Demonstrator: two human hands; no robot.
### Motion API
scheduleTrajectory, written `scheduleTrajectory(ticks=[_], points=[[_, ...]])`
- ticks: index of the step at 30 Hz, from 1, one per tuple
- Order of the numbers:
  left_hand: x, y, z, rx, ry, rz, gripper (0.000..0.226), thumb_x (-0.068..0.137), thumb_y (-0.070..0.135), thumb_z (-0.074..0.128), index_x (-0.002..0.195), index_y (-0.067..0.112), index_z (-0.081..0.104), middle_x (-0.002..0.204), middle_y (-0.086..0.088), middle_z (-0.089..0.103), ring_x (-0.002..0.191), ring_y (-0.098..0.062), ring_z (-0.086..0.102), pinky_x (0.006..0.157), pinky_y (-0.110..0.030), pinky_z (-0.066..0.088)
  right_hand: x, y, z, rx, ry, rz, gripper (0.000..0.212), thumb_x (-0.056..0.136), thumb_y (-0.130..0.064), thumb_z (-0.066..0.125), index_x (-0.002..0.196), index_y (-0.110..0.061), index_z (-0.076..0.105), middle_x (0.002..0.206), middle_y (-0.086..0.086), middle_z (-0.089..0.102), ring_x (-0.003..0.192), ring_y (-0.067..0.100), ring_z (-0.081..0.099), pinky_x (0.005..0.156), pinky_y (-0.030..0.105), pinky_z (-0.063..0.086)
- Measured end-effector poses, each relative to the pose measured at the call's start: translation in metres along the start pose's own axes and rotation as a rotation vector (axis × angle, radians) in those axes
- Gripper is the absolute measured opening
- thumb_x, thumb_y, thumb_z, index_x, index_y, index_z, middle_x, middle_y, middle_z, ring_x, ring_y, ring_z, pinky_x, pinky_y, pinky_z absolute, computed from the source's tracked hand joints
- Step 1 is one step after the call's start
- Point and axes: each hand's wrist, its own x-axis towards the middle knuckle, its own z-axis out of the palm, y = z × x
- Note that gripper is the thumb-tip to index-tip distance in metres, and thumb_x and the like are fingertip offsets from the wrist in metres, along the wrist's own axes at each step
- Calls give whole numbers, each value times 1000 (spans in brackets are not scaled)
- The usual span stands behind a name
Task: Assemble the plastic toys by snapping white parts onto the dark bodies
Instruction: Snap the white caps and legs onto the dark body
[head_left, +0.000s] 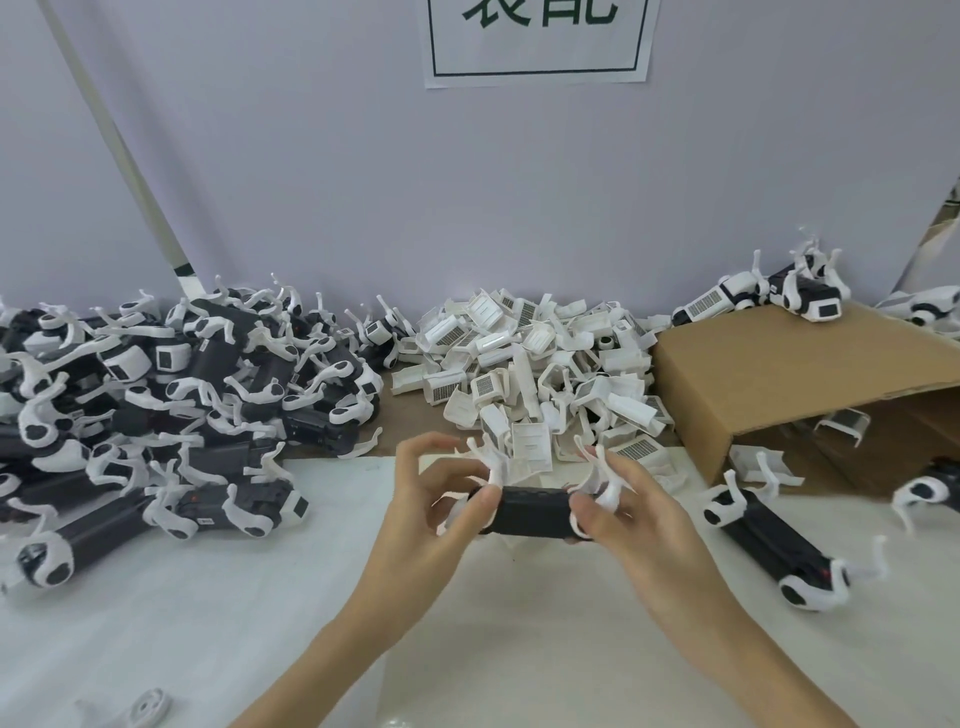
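Black-and-white plastic toy bodies with white legs fitted lie in a big heap at the left edge of the white-covered bench; judging by its size, most of the batch still waits for a cover. Loose white grilled plastic covers form a mound at the back edge, middle. A brown cardboard box on its side at the right carries a few toys with covers on, so little looks finished. Near the front, the left hand pinches one end of a dark oblong toy body, the right hand grips the other; it is held just above the bench, no cover on it yet.
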Motion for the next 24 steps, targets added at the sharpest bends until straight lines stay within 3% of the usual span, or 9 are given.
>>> scheduleTrajectory(ticks=[2, 5, 10, 13, 15, 17, 19, 22, 24], points=[[-2, -4, -3, 160, -65, 152, 82, 85, 49, 82, 148, 35, 33, 148, 0, 50, 117, -21, 65, 100, -30, 55, 1, 0, 1, 98, 51, 74, 68, 71, -62, 83, 123, -20, 69, 93, 10, 74, 77, 30, 72, 83, 37, 58], [-2, -8, -6, 534, -162, 421, 91, 85, 46, 88, 158, 32, 35, 165, 3, 28, 141, -9, 47, 112, -16, 41, 1, -1, -3, 162, 56, 220, 75, 82, -66, 71, 119, -3, 58, 89, 30, 71, 64, 36, 66, 54, 34, 55], [-4, -3, 0, 543, -85, 494, 64, 88, 34, 87, 144, 22, 58, 144, 21, 55, 127, -6, 61, 101, -15, 48, -1, -2, -7, -187, -45, 299, 89, 80, -90, 34, 115, -14, 64, 71, 28, 70, 49, 33, 62, 38, 27, 37], [-7, -1, 0, 505, 15, 453, 60, 78, 39, 93, 129, 20, 67, 122, 15, 65, 99, -10, 67, 85, -14, 50, -5, 1, -10, -380, -72, 101, 81, 88, -92, 14, 122, -38, 64, 76, 13, 75, 55, 25, 67, 43, 31, 41], [-7, 2, 1, 463, 72, 401, 53, 75, 42, 91, 118, 20, 70, 110, 13, 68, 86, -12, 65, 72, -13, 49, -8, 2, -11, -462, -66, -96, 61, 92, -85, 19, 134, -57, 53, 107, -5, 75, 72, 10, 69, 59, 27, 53], [-7, 5, 3, 406, 134, 345, 42, 74, 43, 87, 108, 22, 73, 99, 10, 70, 78, -16, 64, 64, -14, 49, -10, 2, -10, -481, -123, -240, 52, 98, -73, 36, 145, -52, 47, 138, -16, 60, 111, -1, 63, 85, 14, 51], [-7, 8, 4, 321, 169, 272, 36, 73, 45, 83, 100, 23, 75, 92, 8, 73, 70, -18, 64, 57, -23, 53, -12, 3, -4, -425, -205, -279, 50, 99, -56, 56, 147, -43, 51, 146, -15, 55, 134, 6, 53, 100, 16, 47], [-9, 10, 5, 214, 163, 147, 33, 73, 48, 81, 94, 23, 76, 83, 4, 74, 64, -18, 63, 53, -46, 57, -11, 6, 1, -344, -193, -268, 37, 95, -35, 70, 132, -42, 64, 130, -10, 68, 125, 17, 63, 101, 24, 52], [-11, 12, 8, 224, 161, 119, 34, 73, 50, 80, 91, 22, 76, 79, 3, 72, 63, -21, 61, 54, -52, 56, -12, 6, 1, -337, -161, -235, 38, 94, -39, 69, 131, -46, 62, 124, -12, 69, 113, 19, 69, 96, 27, 55]])
